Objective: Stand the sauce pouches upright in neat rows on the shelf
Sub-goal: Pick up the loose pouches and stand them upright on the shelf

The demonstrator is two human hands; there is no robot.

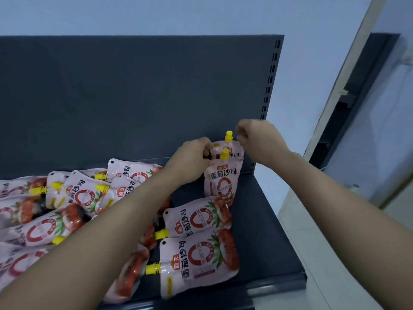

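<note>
Two pink tomato-sauce pouches with yellow caps stand upright near the shelf's back right, one behind the other: the front pouch [222, 182] and the rear pouch [232, 151]. My left hand [192, 161] grips the left edge of the standing pouches. My right hand [260, 139] hovers with curled fingers by the rear pouch's top right; whether it touches is unclear. Two pouches lie flat in front, one [197, 217] behind the other [199, 260]. A heap of several pouches [73, 198] lies to the left, partly hidden by my left forearm.
The dark grey shelf [263, 231] has bare deck to the right of the pouches and a raised front lip [279, 285]. A dark back panel [134, 97] with a slotted upright [270, 79] rises behind. A pale wall and a doorway lie to the right.
</note>
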